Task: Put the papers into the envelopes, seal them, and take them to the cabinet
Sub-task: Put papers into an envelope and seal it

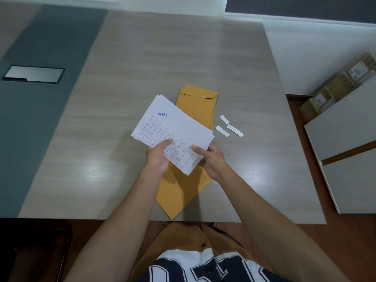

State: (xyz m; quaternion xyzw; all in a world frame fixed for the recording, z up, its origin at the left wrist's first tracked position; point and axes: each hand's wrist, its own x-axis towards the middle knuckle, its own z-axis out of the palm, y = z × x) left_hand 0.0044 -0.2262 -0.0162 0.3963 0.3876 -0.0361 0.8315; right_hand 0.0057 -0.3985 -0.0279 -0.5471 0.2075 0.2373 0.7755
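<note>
far left: metal cover plate (33,73) set in the grey band of the desk (162,47), not part of the job

left grip (157,157): thumb flat on top of the papers (173,127), fingers under, pinching the near-left edge. forearm comes in from the near desk edge, wrist about straight

papers: loose sheaf, edges fanned, printed table face up, held tilted and clear of the desk, right above the envelopes (195,106). my read: the two-handed hold is to square the sheaf before it goes in, nothing inserted yet

envelopes: brown, flat on the desk. far one's flap looks open at the far end, probably left so for loading. near one lies skewed, one corner reaching the near desk edge

right grip (211,161): thumb on top at the near-right corner of the papers, fingers curled under, grasping the same sheaf. wrist angled in toward the left grip

strips (235,130): three small white ones on the desk just right of the far envelope. likely seal liners or tape, can't tell which

far right: white units (345,123) beside the desk, could be the cabinet, not sure. boxes (333,88) behind them
</note>
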